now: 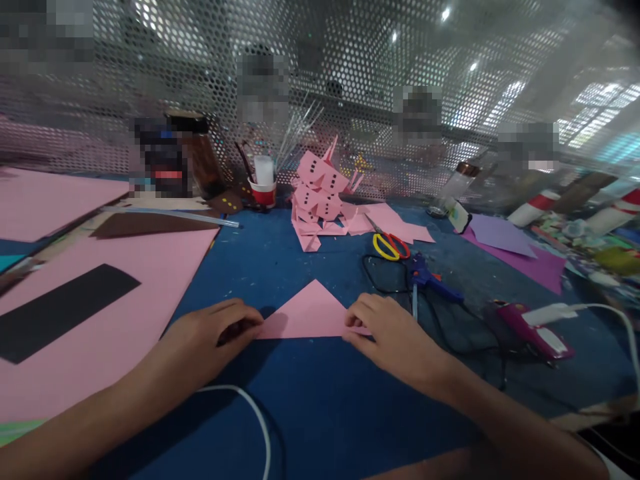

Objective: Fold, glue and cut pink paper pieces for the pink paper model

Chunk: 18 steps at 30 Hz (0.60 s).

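A person's bare hands span a pink paper triangle (311, 312) on a blue tabletop (315, 393), peak toward 12 o'clock. At 9 o'clock from the sheet, the left hand (203, 343) pinches one corner between thumb and fingertips, other fingers curled together; at 3 o'clock, the right hand (395, 337) has its fingers bunched over the opposite corner, thumb at the lower edge. The two-corner hold likely keeps the paper flat and its long edge straight. Pink paper figures (320, 190) with small black marks stand at 12 o'clock, scissors (391, 247) lie near 2, and a blue glue gun (434, 281) rests between 2 and 3, probably set aside within easy reach, leaving the middle to the paper. No brand, label or writing is readable.
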Each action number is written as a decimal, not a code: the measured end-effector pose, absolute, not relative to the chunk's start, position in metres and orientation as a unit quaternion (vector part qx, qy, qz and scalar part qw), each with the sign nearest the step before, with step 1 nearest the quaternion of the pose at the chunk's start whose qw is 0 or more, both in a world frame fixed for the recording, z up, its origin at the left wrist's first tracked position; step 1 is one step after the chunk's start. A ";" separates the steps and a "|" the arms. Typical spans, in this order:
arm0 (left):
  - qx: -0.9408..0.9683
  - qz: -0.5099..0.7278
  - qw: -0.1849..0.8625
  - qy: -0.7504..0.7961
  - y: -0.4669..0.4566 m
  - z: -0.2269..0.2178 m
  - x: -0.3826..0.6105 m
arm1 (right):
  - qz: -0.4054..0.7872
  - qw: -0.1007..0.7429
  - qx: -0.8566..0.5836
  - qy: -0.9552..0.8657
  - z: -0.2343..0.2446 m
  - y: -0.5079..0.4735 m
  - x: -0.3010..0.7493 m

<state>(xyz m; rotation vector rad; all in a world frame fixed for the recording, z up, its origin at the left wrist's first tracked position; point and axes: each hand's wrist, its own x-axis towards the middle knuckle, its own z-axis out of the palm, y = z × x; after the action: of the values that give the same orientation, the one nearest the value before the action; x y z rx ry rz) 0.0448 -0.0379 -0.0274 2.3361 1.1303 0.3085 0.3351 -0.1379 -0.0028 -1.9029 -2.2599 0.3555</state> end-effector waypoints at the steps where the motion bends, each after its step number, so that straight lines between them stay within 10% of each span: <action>1: 0.861 0.125 0.259 0.420 -0.039 -0.024 0.045 | 0.125 0.092 -0.626 -0.764 -0.003 -0.138 0.334; 18: 0.604 0.276 0.622 0.414 -0.087 -0.012 0.106 | 0.269 0.352 -0.528 -0.724 -0.014 -0.146 0.318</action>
<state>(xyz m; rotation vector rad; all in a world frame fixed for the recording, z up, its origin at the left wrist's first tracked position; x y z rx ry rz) 0.1064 -0.0866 -0.0118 1.3875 0.9516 0.6337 0.3180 -0.1460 -0.0142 -1.3670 -1.8739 0.6973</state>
